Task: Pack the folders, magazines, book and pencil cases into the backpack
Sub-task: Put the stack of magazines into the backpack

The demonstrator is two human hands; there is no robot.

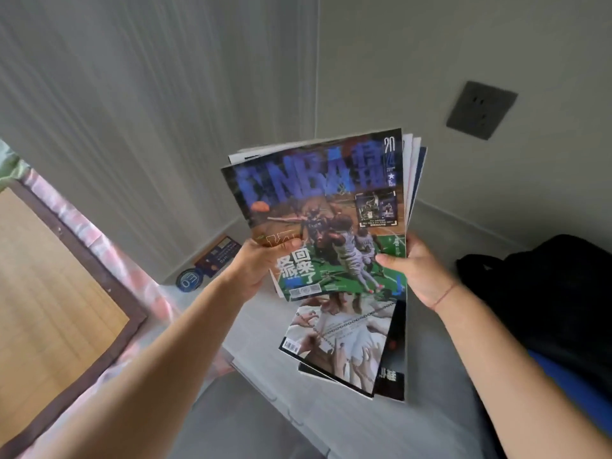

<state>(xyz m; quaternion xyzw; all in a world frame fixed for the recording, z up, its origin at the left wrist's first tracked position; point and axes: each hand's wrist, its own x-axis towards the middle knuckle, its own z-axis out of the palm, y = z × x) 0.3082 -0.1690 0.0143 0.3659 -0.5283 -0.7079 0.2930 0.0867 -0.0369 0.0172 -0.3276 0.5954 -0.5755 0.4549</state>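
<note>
I hold a fanned stack of magazines [318,200] up in the air above the white desk [331,425]. The front cover shows basketball players and blue "NBA" lettering. My left hand [261,260] grips the stack's lower left edge, thumb on the cover. My right hand [410,273] grips the lower right edge. More magazines [344,346] lie on the desk right below the raised stack, the top one showing a pale figure and hands. The black backpack [546,299] sits at the desk's right side, with something blue [569,385] under its near edge.
A dark book [218,253] and a round blue item [189,279] lie at the desk's far left corner by the wall. A bed with a bamboo mat [49,293] stands to the left. A grey wall socket [480,109] is on the right wall.
</note>
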